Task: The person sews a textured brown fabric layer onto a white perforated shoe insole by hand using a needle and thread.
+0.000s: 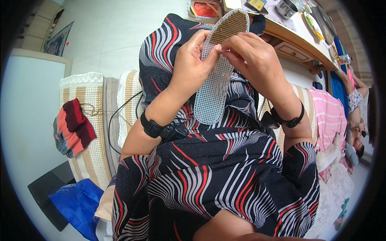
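A white plastic mesh insole (211, 93) lies slantwise over my lap, its upper part covered with rows of brown yarn (230, 25). My left hand (194, 57) grips its left edge, with the thumb on the mesh just below the brown rows. At the right edge, the thumb and fingertips of my right hand (251, 54) are pinched together close to my left thumb. Whether a needle or a strand is between those fingertips cannot be made out. The lower mesh is bare, and its rounded end rests against my patterned dress.
A wooden table (301, 39) at the upper right bears a metal cup (286, 9) and a plate (313, 25). A tray with watermelon (205, 10) is beyond my knees. Striped knitting (75, 126) lies on the sofa at left, near a blue bag (78, 205). Another person reclines far right.
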Motion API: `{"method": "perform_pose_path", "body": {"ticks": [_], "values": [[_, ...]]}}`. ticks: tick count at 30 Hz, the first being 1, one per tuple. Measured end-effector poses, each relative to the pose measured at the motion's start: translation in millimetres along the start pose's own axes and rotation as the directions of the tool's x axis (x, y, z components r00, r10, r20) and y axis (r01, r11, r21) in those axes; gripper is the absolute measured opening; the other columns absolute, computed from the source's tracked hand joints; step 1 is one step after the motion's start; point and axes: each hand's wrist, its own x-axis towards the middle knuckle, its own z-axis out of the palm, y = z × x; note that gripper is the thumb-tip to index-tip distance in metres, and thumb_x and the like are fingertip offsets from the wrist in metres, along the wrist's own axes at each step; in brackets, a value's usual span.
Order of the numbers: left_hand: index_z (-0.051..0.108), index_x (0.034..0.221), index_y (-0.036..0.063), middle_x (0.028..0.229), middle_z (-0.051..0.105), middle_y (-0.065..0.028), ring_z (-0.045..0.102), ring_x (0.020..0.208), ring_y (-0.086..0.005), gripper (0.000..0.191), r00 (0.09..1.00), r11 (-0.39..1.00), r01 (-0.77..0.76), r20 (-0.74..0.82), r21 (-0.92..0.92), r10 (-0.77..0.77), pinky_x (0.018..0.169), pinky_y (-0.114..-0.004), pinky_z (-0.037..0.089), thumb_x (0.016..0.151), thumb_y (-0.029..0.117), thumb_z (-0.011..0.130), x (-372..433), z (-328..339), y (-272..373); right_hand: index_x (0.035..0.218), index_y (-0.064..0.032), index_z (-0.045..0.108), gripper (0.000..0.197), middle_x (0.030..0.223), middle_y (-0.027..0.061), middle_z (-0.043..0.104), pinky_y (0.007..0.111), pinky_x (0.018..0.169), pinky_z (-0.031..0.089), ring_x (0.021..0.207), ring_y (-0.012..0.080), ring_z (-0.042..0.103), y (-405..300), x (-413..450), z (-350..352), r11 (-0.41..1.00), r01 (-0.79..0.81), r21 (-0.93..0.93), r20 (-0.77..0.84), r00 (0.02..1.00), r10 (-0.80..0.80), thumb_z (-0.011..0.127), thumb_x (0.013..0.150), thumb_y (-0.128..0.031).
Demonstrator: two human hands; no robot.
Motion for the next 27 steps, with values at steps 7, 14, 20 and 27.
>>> {"method": "perform_pose_path", "body": {"ticks": [7,14,20,27], "values": [[0.05,0.115,-0.0019,0.093,0.062,-0.0022,0.054,0.077,-0.0016,0.024,0.999,0.997,0.03,0.041,-0.073,-0.027,0.063,-0.017,0.044,0.092,0.006,0.054,-0.6,-2.7,3.7,0.084,-0.0043,0.058,0.013,0.074,0.0069,0.061,0.032,0.073,0.05,0.068,0.0232,0.061,6.2,0.3,4.4,0.998,0.06,-0.014,-0.17,0.983,-0.062,0.068,0.077,-0.007],[0.049,0.116,-0.0021,0.095,0.063,-0.0026,0.053,0.075,-0.0006,0.027,1.0,0.98,-0.004,0.016,-0.197,0.007,0.059,-0.016,0.043,0.092,0.007,0.056,2.4,-2.8,1.9,0.092,-0.0016,0.063,0.016,0.075,0.002,0.061,0.021,0.058,0.044,0.065,0.0067,0.054,39.4,-43.8,20.6,0.709,-0.354,0.61,-0.159,0.822,0.547,0.056,0.093,-0.016],[0.048,0.117,-0.0013,0.096,0.061,-0.0022,0.053,0.075,-0.0009,0.029,0.997,0.98,0.046,0.066,-0.193,-0.033,0.059,-0.016,0.044,0.091,0.007,0.057,0.9,-4.1,1.3,0.111,-0.0005,0.06,0.023,0.102,0.0054,0.064,0.026,0.082,0.049,0.092,0.0109,0.06,27.1,-46.1,52.5,-0.159,-0.31,0.937,0.345,0.758,0.554,0.054,0.094,-0.013],[0.045,0.119,-0.0018,0.099,0.06,-0.0043,0.054,0.079,-0.0033,0.033,1.0,0.976,0.007,0.025,-0.219,-0.002,0.06,-0.018,0.045,0.09,0.003,0.057,0.1,-0.6,1.5,0.115,0.0013,0.055,0.027,0.111,0.0081,0.062,0.031,0.089,0.048,0.102,0.0163,0.059,30.9,-37.2,54.4,-0.353,-0.2,0.914,0.359,0.804,0.474,0.058,0.089,-0.006]]}}
